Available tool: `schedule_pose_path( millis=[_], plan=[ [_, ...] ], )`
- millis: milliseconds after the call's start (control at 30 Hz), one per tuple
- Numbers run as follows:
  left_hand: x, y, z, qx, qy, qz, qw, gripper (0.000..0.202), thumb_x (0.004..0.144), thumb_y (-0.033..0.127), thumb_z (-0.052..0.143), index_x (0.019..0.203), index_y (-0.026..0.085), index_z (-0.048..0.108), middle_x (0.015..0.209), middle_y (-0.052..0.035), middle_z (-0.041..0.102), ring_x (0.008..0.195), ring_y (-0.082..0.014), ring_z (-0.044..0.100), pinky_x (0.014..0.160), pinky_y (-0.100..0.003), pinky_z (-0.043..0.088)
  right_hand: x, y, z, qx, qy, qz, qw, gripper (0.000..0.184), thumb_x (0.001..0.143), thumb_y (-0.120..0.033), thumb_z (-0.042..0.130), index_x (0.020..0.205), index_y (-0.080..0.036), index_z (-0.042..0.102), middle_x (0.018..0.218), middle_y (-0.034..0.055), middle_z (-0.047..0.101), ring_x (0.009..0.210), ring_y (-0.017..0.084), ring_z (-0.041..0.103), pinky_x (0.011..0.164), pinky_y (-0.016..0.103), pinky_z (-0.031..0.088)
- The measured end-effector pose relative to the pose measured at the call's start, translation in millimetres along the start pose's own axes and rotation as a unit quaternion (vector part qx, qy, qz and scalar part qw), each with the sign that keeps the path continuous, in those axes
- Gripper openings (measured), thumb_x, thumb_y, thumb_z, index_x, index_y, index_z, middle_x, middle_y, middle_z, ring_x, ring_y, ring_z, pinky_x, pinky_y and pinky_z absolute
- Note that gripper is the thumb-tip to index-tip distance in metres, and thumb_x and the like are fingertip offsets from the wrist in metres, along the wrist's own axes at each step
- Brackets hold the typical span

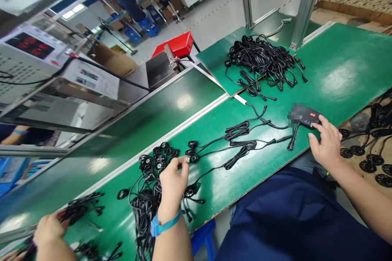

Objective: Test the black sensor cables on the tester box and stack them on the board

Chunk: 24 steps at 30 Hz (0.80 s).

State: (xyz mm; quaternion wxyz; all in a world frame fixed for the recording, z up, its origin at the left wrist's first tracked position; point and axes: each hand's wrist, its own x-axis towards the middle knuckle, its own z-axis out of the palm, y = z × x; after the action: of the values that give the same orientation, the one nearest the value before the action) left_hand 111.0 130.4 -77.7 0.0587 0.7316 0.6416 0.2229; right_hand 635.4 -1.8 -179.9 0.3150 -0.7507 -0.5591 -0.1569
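My left hand, with a blue wristband, is closed in a pinch on a small pale part right beside a round black pod on a cable. A heap of the same black pods and cables lies just left of it on the green bench top. My right hand grips the near edge of a black control box with a small red display. Coiled black cables run from the pods toward that box.
A big tangle of black cables lies on a green mat at the back. More round pods sit at the right edge. Another person's hand handles cables at the bottom left. A dark conveyor belt runs past a red bin.
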Motion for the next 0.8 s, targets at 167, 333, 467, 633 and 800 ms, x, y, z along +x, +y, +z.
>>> schedule_pose_path(
  millis=[167, 333, 467, 633, 800],
  plan=[
    [27, 1, 7.7, 0.013, 0.038, -0.047, 0.998, 0.024, 0.089, 0.041, 0.056, 0.088, 0.021, 0.069, 0.084, -0.0056, 0.076, 0.073, -0.0216, 0.069, 0.071, -0.031, 0.049, 0, 0, 1, 0.004, -0.004, 0.012, 1.0, 0.04, 0.099, -0.045, 0.049, 0.129, -0.021, 0.059, 0.153, 0.0139, 0.051, 0.134, 0.032, 0.053, 0.11, 0.045, 0.04],
    [45, 0, 12.6, 0.079, -0.054, -0.047, 0.994, 0.023, 0.087, 0.04, 0.053, 0.074, 0.022, 0.061, 0.057, -0.0022, 0.06, 0.054, -0.0209, 0.056, 0.061, -0.031, 0.039, 2, -3, -1, 0.002, -0.018, 0.02, 1.0, 0.04, 0.098, -0.042, 0.049, 0.13, -0.021, 0.058, 0.154, 0.0148, 0.05, 0.135, 0.032, 0.051, 0.111, 0.044, 0.039],
    [27, -12, 15.7, 0.047, -0.041, -0.074, 0.995, 0.028, 0.088, 0.046, 0.055, 0.081, 0.021, 0.065, 0.063, -0.0034, 0.065, 0.058, -0.0213, 0.06, 0.061, -0.031, 0.042, 0, -5, -1, 0.002, -0.029, 0.031, 0.999, 0.041, 0.096, -0.038, 0.05, 0.132, -0.02, 0.057, 0.154, 0.0161, 0.049, 0.136, 0.031, 0.049, 0.113, 0.044, 0.037],
    [4, -27, 24.2, -0.087, -0.012, -0.135, 0.987, 0.041, 0.089, 0.055, 0.058, 0.104, 0.018, 0.07, 0.091, -0.0087, 0.076, 0.08, -0.0231, 0.071, 0.074, -0.032, 0.055, 1, -6, -2, 0.001, -0.033, 0.039, 0.999, 0.04, 0.098, -0.041, 0.047, 0.129, -0.018, 0.058, 0.154, 0.0168, 0.049, 0.137, 0.031, 0.049, 0.113, 0.043, 0.036],
    [7, -24, 25.5, -0.103, -0.025, -0.122, 0.987, 0.041, 0.09, 0.054, 0.057, 0.103, 0.018, 0.071, 0.097, -0.0093, 0.077, 0.081, -0.0216, 0.071, 0.077, -0.032, 0.056, 11, -8, -17, 0.038, -0.047, 0.033, 0.998, 0.047, 0.098, -0.05, 0.053, 0.133, -0.018, 0.057, 0.152, 0.0184, 0.051, 0.135, 0.033, 0.052, 0.112, 0.046, 0.041]
  ],
)
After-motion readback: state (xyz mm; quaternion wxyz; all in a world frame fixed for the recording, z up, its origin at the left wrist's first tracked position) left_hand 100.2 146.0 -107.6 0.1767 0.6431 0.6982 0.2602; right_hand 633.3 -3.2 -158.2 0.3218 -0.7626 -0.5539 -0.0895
